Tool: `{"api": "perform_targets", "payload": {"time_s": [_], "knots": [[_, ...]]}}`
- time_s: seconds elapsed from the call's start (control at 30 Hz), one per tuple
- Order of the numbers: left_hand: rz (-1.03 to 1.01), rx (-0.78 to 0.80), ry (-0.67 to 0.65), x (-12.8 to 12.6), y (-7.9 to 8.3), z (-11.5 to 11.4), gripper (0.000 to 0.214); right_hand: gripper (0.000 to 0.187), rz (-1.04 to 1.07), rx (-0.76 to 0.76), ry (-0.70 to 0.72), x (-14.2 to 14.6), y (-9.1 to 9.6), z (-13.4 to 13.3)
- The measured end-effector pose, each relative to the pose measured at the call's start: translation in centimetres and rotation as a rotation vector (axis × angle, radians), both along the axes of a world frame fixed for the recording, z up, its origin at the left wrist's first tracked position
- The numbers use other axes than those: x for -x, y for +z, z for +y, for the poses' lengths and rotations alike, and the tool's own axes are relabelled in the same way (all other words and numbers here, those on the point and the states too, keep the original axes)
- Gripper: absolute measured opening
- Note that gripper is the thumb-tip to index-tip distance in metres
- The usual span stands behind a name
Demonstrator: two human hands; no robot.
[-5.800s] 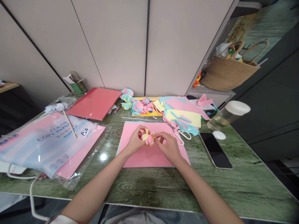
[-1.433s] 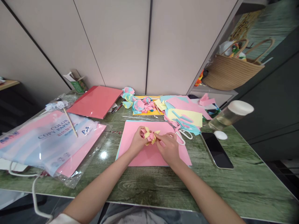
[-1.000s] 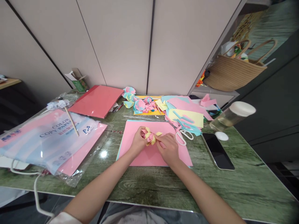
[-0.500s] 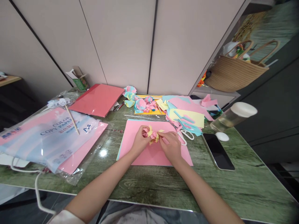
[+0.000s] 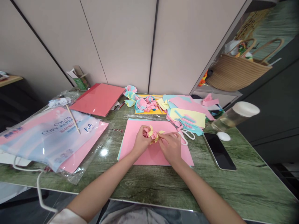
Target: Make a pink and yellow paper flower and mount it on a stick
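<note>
A sheet (image 5: 153, 156) lies at the middle of the frame on the table (image 5: 245, 180). Above it the left hand (image 5: 140, 143) and right hand (image 5: 171, 147) meet, with a folded paper piece (image 5: 152, 134) between their fingertips. At the left lies a paper pack (image 5: 46, 137) with a stick (image 5: 73, 119) on top. Behind it, toward the upper left, are a folder (image 5: 98, 99) and a carton (image 5: 79, 79). Behind the sheet sit more folded pieces (image 5: 141, 102), with loose sheets (image 5: 189, 113) to their right. Scissors (image 5: 188, 135) touch the sheet's right edge. Further right are a phone (image 5: 219, 151) and, behind it, a bottle (image 5: 235, 115). A basket (image 5: 238, 71) is at the upper right.
</note>
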State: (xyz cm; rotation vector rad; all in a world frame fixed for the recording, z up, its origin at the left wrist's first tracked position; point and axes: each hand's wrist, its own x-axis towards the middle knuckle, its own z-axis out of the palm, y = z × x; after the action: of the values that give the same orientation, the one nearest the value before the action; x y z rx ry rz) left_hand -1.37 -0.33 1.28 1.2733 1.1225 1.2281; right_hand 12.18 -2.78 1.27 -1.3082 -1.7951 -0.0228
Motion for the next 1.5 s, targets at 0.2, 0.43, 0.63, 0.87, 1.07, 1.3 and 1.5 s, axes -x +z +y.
{"api": "perform_targets", "payload": {"time_s": [0.2,0.43,0.63,0.87,1.07,1.3,1.5], "knots": [[-0.017,0.008,-0.044,0.1,0.1,0.2,0.028,0.018,0.067,0.040,-0.002,-0.2,0.3,0.1],[-0.093,0.042,-0.080,0.2,0.0,0.5,0.028,0.020,-0.011,0.008,-0.006,-0.4,0.5,0.1],[-0.091,0.076,-0.054,0.1,-0.2,0.3,0.028,0.023,-0.031,-0.001,0.022,-0.1,0.4,-0.1],[-0.086,0.059,-0.064,0.2,0.0,0.2,0.028,0.025,-0.105,-0.081,0.039,0.2,0.3,-0.6],[0.008,-0.041,0.040,0.2,-0.1,0.1,0.028,0.029,-0.088,0.040,0.055,0.8,0.6,-1.2],[-0.408,0.295,-0.258,1.2,0.1,1.1,0.029,0.019,0.535,0.352,0.210,-0.3,1.6,-0.1],[-0.527,0.500,-0.420,1.8,0.3,1.0,0.035,0.024,0.514,0.289,0.282,-1.2,1.9,0.6]]}}
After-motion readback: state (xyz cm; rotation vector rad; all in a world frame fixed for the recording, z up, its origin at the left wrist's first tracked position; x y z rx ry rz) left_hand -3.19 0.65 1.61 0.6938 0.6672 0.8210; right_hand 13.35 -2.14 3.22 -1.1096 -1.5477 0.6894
